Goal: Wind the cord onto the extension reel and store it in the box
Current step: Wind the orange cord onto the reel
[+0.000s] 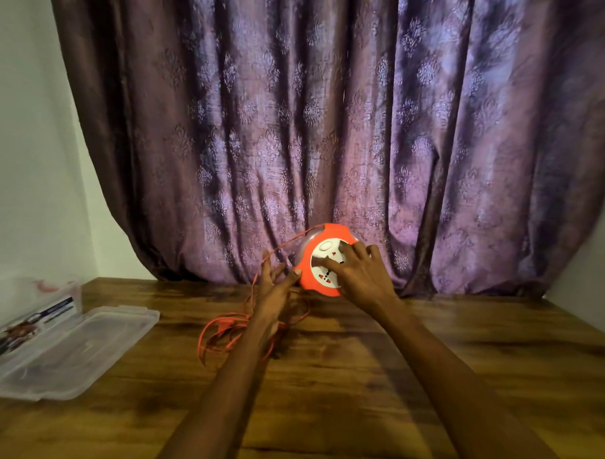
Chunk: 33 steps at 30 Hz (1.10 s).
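Both hands (327, 278) on orange reel (322, 259)

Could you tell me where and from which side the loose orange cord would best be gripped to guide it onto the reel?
Probably the taut stretch of orange cord running up to the reel, pinched from the left by the left hand, which is already open beside it. That span is single and straight; the loops on the table overlap and could tangle. The right hand rests on the reel's face.

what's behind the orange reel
A purple patterned curtain hangs right behind the reel, down to the wooden table. Whatever is behind the curtain is covered. The right hand hides part of the reel's face.
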### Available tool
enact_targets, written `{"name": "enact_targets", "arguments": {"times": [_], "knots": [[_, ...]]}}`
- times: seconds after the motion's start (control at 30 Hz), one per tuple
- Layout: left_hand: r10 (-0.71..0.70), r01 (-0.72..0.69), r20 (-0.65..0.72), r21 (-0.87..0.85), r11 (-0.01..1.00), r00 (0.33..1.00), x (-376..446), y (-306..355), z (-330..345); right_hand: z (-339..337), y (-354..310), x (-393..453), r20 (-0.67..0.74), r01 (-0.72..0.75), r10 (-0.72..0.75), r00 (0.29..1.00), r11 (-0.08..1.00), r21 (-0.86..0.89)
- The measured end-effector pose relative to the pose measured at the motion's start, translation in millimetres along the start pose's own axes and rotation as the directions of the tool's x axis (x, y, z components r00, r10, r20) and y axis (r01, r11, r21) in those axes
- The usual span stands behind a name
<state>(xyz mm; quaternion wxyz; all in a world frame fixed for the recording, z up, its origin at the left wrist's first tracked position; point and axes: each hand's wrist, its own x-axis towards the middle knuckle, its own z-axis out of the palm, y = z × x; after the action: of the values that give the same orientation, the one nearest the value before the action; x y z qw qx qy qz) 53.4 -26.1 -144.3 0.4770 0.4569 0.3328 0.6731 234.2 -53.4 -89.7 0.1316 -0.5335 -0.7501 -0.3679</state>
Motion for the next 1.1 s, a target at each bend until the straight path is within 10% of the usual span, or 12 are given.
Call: {"name": "enact_targets", "arguments": {"times": [0.37, 0.57, 0.73, 0.83, 0.9, 1.0, 1.1], "knots": [[-0.063, 0.065, 0.118, -0.014, 0.998, 0.991, 10, -18, -2, 28, -3, -1, -0.024, 0.04, -0.04, 0.999, 0.999, -0.016], [0.058, -0.063, 0.059, 0.081, 0.995, 0.997, 6, -40, 4, 45, -21, 7, -0.01, -0.3, 0.309, 0.951, 0.932, 0.205], [0.199, -0.203, 0.043, 0.184, 0.962, 0.979, -2, -44, 12, 44, -30, 24, 0.448, -0.736, 0.638, 0.626, 0.294, 0.61], [0.221, -0.226, 0.048, 0.235, 0.945, 0.974, -1, -44, 8, 50, -31, 25, 0.689, -0.657, 0.467, 0.554, -0.264, 0.706], [0.201, -0.208, 0.056, 0.275, 0.939, 0.978, 2, -46, 4, 59, -40, 22, 0.742, -0.589, 0.425, 0.518, -0.453, 0.67], [0.142, -0.14, 0.01, 0.222, 0.965, 0.99, 3, -46, 2, 64, -43, 20, 0.666, -0.572, 0.463, 0.584, -0.347, 0.743], [0.023, -0.019, -0.044, 0.079, 0.997, 0.999, 7, -40, -7, 63, -31, 14, 0.447, -0.573, 0.492, 0.747, 0.137, 0.808]]}}
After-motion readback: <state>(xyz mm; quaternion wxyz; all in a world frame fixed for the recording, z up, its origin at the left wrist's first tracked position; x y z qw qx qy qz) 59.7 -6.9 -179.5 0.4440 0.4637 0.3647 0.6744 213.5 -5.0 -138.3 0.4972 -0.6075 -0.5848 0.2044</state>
